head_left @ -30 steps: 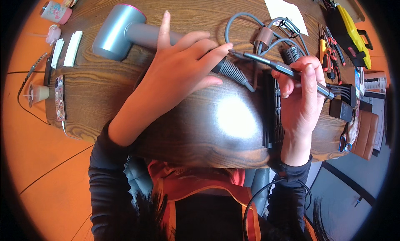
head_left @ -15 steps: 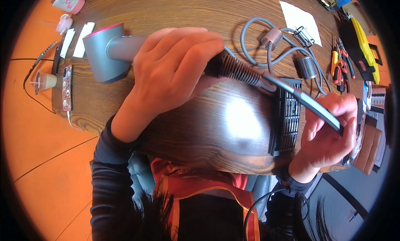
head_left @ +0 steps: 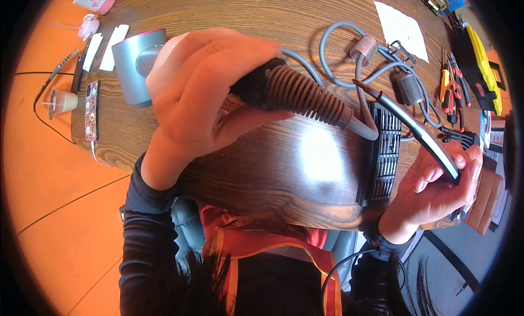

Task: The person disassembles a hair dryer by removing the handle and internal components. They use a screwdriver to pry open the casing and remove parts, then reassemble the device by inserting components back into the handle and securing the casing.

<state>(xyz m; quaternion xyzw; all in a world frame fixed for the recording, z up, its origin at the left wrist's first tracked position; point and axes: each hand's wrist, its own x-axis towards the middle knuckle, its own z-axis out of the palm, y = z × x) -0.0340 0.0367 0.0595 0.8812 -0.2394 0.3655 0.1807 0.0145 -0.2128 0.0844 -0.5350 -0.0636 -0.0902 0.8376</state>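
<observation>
My left hand (head_left: 202, 92) is wrapped around the handle of a grey hair dryer (head_left: 131, 70) with a pink-rimmed head. The handle's black end and a brown ribbed cord sleeve (head_left: 305, 95) stick out to the right of my fingers. Pinched in my right hand (head_left: 439, 190) is a pair of slim silver tweezers (head_left: 417, 130), seen side-on. Their dark bent tip points up and left, near the cord and apart from the sleeve. The hand hides part of the dryer handle.
A black slatted tray (head_left: 386, 158) lies between my hands. Beyond it are the looped grey cord (head_left: 327, 37), a perforated cylinder (head_left: 409, 89) and white paper (head_left: 401, 29). Pliers and screwdrivers (head_left: 452, 92) lie right, beside a yellow-black toolbox (head_left: 483, 70). A phone (head_left: 91, 111) sits left.
The dryer's cord end has come closer and turned, showing more of the ribbed sleeve. My right hand has drawn the tweezers away from the sleeve, slightly right and down.
</observation>
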